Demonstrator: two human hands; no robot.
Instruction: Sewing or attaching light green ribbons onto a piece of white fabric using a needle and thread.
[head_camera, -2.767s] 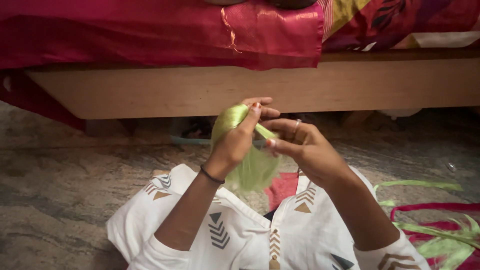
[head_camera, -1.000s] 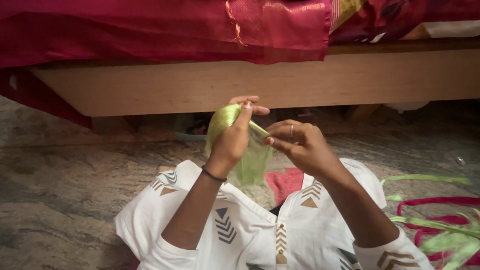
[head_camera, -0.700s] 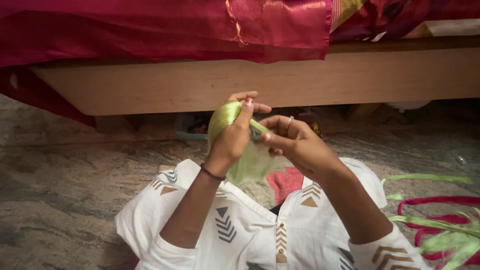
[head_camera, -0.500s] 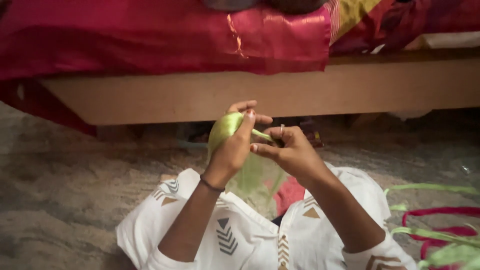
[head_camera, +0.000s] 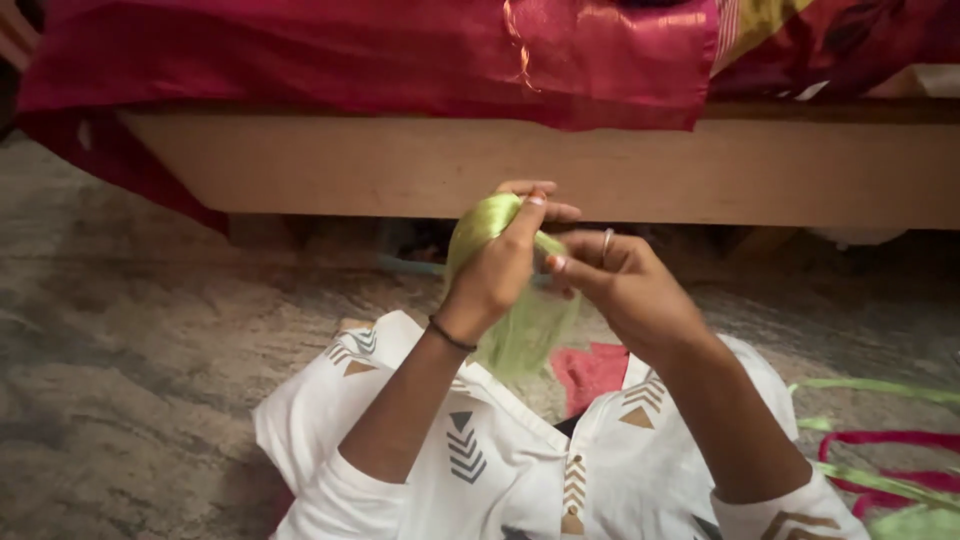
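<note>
At twelve o'clock a wooden bed frame (head_camera: 640, 175) runs across my view, with a crimson silky bedcover (head_camera: 400, 50) draped over its edge. Below it, a mottled grey stone floor (head_camera: 130, 350) spreads toward nine o'clock. At six o'clock lies white cloth with brown and grey triangle prints (head_camera: 480, 460). At four o'clock, loose green and red ribbons (head_camera: 880, 450) lie on the floor.

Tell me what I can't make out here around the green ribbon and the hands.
Head view only:
- Green ribbon: how it is wound is hidden by the left hand; its hanging part is blurred.
- Right hand: its fingertips are motion-blurred, so its grip is unclear.
- Loose ribbons on the floor: cut off by the right edge.
- Under the bed frame: in shadow.
</note>
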